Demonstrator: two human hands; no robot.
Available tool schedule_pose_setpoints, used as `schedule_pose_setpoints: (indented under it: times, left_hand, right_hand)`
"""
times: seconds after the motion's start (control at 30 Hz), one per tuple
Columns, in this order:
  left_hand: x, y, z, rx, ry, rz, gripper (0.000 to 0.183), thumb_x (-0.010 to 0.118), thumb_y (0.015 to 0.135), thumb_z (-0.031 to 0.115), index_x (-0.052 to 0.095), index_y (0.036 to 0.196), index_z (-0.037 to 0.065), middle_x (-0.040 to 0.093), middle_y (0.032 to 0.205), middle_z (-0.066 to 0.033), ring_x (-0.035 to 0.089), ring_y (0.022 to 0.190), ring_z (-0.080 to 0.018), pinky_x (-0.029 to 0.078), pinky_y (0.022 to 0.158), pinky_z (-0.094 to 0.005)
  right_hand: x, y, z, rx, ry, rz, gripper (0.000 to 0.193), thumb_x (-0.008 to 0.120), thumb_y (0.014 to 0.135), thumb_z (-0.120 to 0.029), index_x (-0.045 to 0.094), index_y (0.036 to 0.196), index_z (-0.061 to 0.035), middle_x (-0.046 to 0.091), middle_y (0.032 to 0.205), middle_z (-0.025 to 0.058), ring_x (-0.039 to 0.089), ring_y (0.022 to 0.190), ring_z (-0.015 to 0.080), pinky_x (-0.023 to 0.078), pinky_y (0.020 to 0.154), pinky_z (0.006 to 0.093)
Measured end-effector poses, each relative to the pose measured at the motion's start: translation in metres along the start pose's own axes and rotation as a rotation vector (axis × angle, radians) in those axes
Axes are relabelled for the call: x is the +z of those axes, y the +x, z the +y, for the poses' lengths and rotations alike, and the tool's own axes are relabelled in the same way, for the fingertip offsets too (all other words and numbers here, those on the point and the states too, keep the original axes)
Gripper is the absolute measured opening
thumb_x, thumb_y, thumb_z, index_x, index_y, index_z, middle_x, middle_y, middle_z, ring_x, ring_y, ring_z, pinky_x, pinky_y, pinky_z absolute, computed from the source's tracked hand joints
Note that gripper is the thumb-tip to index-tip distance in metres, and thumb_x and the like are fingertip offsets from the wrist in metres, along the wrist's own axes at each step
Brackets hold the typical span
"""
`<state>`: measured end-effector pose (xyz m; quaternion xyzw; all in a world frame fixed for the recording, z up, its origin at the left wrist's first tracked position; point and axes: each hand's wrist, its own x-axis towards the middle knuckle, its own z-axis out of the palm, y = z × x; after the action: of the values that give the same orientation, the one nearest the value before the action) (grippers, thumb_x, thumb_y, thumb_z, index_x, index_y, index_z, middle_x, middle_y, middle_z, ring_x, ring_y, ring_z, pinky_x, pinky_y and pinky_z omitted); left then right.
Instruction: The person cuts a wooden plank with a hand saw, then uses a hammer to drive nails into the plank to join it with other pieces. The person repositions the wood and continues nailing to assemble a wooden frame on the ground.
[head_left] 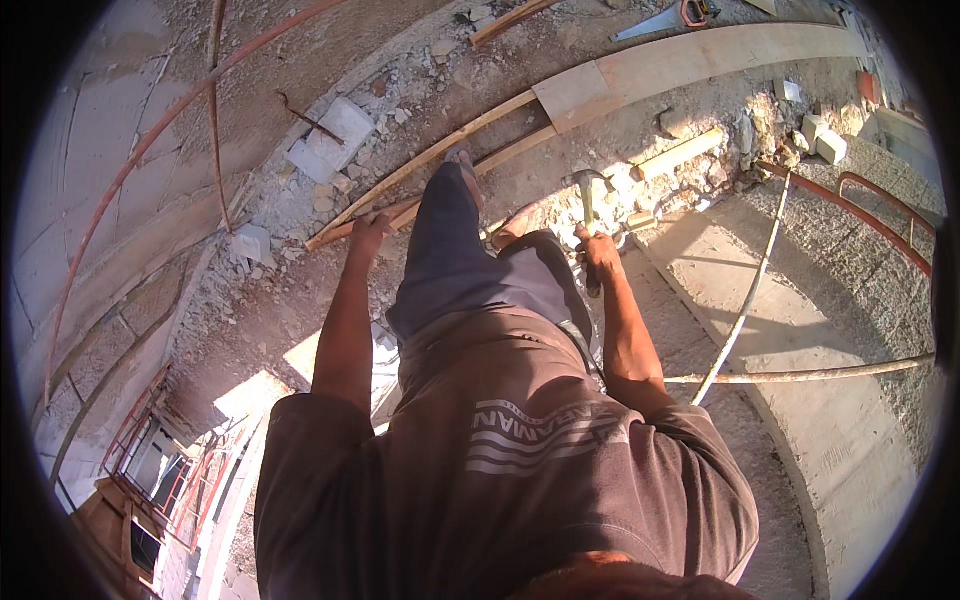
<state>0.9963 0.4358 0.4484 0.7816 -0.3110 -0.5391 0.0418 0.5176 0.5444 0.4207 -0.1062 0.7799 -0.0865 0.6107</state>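
My right hand point(602, 256) is closed round the handle of a claw hammer point(588, 190), whose metal head points away from me. My left hand point(369, 235) hangs beside my left leg with its fingers curled; what they hold, if anything, is hidden. From above it overlaps the near end of a long wooden strip point(450, 140), and I cannot tell whether the two touch. A second strip point(510, 150) runs alongside on the rubble-strewn ground. Both strips lead to a long pale board point(700, 58). My left leg, in dark trousers, is stretched forward between my hands.
A handsaw point(655, 22) lies beyond the board. Broken white blocks point(335, 135) and loose rubble lie ahead-left. A short timber point(682, 155) rests ahead-right. Pale poles point(750, 285) cross on my right, near a red metal bar point(850, 205). A concrete ledge point(800, 340) edges the right side.
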Motion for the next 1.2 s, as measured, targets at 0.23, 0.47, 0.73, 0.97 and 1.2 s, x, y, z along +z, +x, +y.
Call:
schedule_pose_setpoints:
  times: [0.23,0.47,0.73,0.97,1.2]
  left_hand:
    - [0.024,-0.036,-0.012,0.099,0.060,0.012,0.036,0.064,0.095,0.034,0.073,0.107,0.002,0.071,0.082,-0.0078,0.064,0.077,-0.0155,0.049,0.077,-0.0329]
    - [0.026,-0.032,-0.029,0.140,0.040,0.159,0.032,0.066,0.095,0.032,0.074,0.100,0.001,0.068,0.076,-0.0056,0.062,0.075,-0.0135,0.047,0.072,-0.0302]
    - [0.017,0.041,0.006,0.373,-0.182,0.265,0.020,0.066,0.095,0.020,0.071,0.094,0.001,0.063,0.072,-0.0013,0.055,0.064,-0.0092,0.045,0.062,-0.0278]
    - [0.019,0.127,0.024,0.334,0.063,0.248,0.015,0.064,0.094,0.013,0.072,0.099,0.001,0.066,0.074,-0.0032,0.059,0.066,-0.0107,0.047,0.066,-0.0270]
    - [0.060,0.263,-0.039,0.220,0.058,-0.009,0.038,0.049,0.103,0.028,0.068,0.123,0.002,0.069,0.121,-0.0139,0.065,0.109,-0.0217,0.048,0.096,-0.0367]
  right_hand:
    - [-0.030,-0.051,0.025,0.005,0.077,0.006,0.036,0.068,0.095,-0.037,0.068,0.097,-0.0008,0.065,0.076,0.0076,0.059,0.061,0.0165,0.045,0.054,0.0341]
    - [-0.042,0.002,0.056,0.022,0.114,0.070,0.032,0.069,0.093,-0.035,0.070,0.095,-0.0030,0.067,0.081,0.0081,0.061,0.066,0.0169,0.048,0.059,0.0340]
    - [-0.015,0.116,0.034,-0.021,0.436,-0.021,0.031,0.071,0.093,-0.034,0.064,0.099,-0.0049,0.061,0.075,0.0067,0.054,0.055,0.0147,0.042,0.044,0.0302]
    - [0.014,0.184,-0.025,-0.177,0.429,-0.010,0.031,0.071,0.094,-0.029,0.064,0.106,-0.0017,0.060,0.075,0.0040,0.056,0.057,0.0133,0.045,0.046,0.0282]
    - [-0.005,0.323,-0.080,-0.698,-0.153,0.221,0.044,0.074,0.090,-0.027,0.064,0.126,-0.0031,0.068,0.091,0.0112,0.065,0.074,0.0236,0.053,0.066,0.0375]
